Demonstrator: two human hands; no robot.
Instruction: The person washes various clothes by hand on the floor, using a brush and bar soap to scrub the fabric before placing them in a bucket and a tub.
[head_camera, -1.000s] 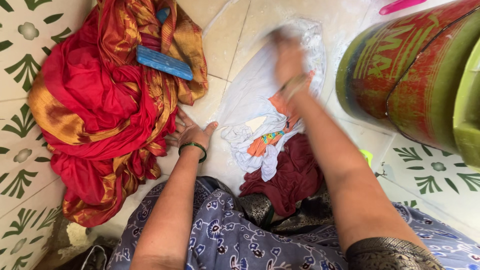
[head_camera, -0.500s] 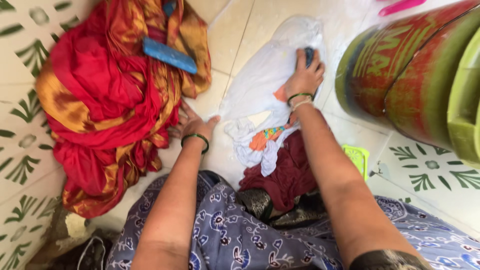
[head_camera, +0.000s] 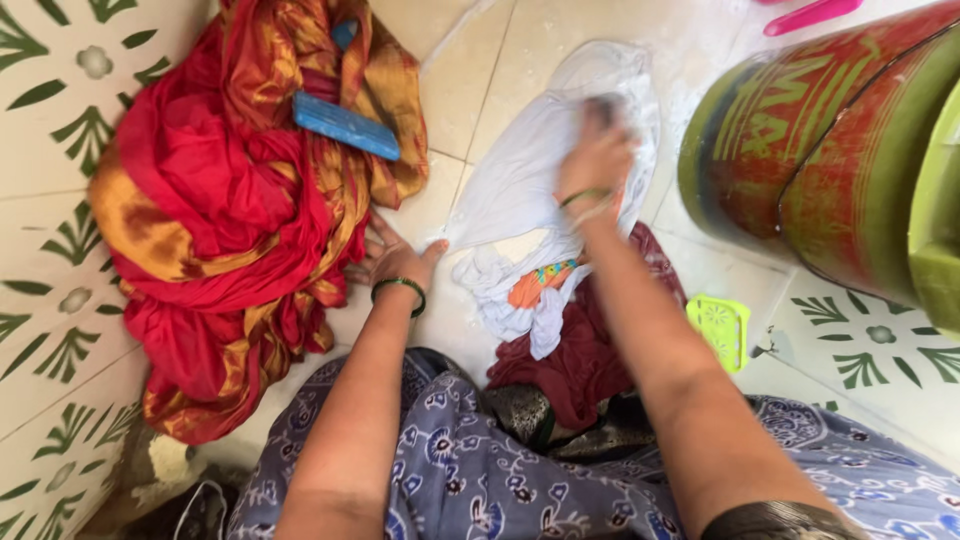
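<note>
My right hand (head_camera: 597, 155) is blurred with motion and closed over a small dark brush (head_camera: 603, 104), pressing it on a wet white garment (head_camera: 515, 185) spread on the tiled floor (head_camera: 455, 85). An orange printed piece (head_camera: 528, 287) shows among the white folds. My left hand (head_camera: 392, 258) rests flat on the floor with fingers spread, a green bangle on the wrist, beside a heap of red and gold cloth (head_camera: 220, 220). A blue ribbed block (head_camera: 345, 125) lies on top of that heap.
A maroon cloth (head_camera: 590, 350) lies bunched near my lap. A large red and green barrel (head_camera: 800, 150) stands at the right, a light green slotted tray (head_camera: 718, 325) at its foot. A pink object (head_camera: 808, 14) sits at the top edge. Patterned wall tiles (head_camera: 60, 150) close off the left.
My right hand has kept rubbing back and forth over the white garment, sharp half a second ago and blurred again now. The left hand has stayed planted on the floor.
</note>
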